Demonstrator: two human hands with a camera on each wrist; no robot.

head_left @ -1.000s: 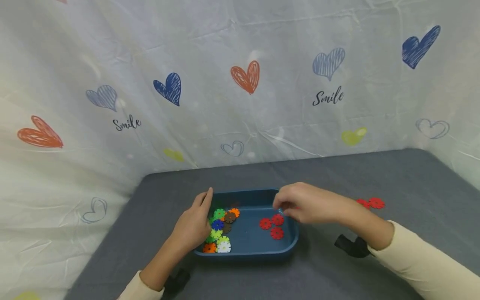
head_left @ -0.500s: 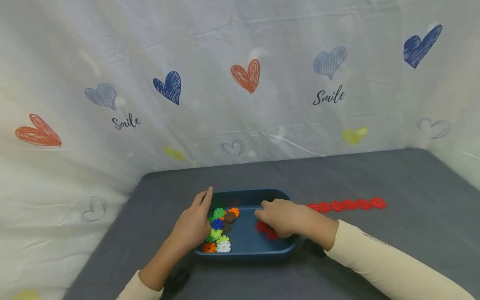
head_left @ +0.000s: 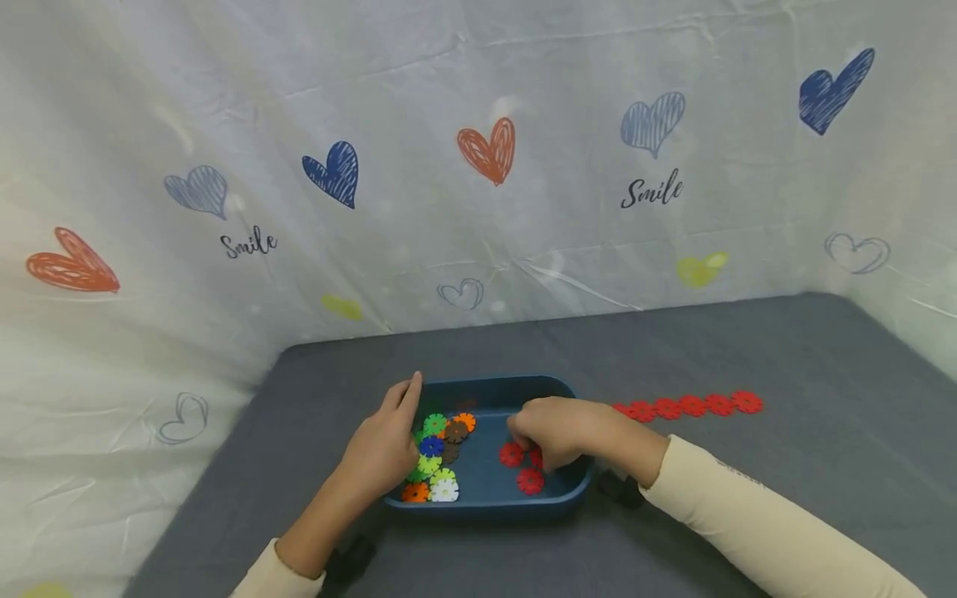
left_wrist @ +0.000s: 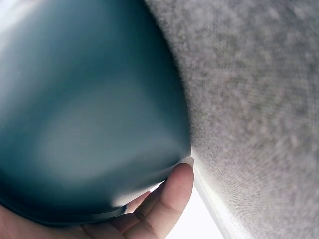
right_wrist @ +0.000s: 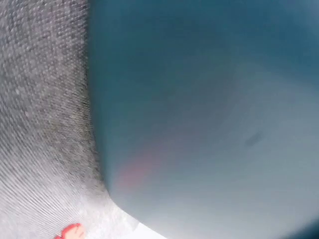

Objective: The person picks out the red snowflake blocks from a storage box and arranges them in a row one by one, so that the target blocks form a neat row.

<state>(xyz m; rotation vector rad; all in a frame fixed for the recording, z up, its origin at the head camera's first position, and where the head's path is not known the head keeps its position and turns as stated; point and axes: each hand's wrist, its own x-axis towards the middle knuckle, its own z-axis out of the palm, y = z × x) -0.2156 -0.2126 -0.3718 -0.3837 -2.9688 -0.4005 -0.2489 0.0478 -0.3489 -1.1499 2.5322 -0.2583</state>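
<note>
A blue plastic tray (head_left: 489, 503) stands on the table. My left hand (head_left: 381, 444) grips its left end; in the left wrist view, the fingers (left_wrist: 169, 199) curl against the tray's outer wall (left_wrist: 99, 124). My right hand (head_left: 557, 428) reaches down into the tray's right half, fingers bent toward red snowflake discs (head_left: 531, 480) on the bottom. One red disc lies partly behind the fingers, and whether they pinch it cannot be seen. The right wrist view shows the tray wall (right_wrist: 209, 124) but no fingers. Multicoloured snowflake discs (head_left: 431, 447) are heaped at the tray's left.
To the right of the tray, a row of several red snowflake discs (head_left: 692, 405) lies on the dark grey table (head_left: 807, 465), its near end hidden behind the right hand. Behind the table hangs a white curtain (head_left: 404, 249) printed with hearts.
My right hand has moved left and down from above the tray's right rim to the red discs, which have shifted left. The red row has come into sight. The left hand stays put.
</note>
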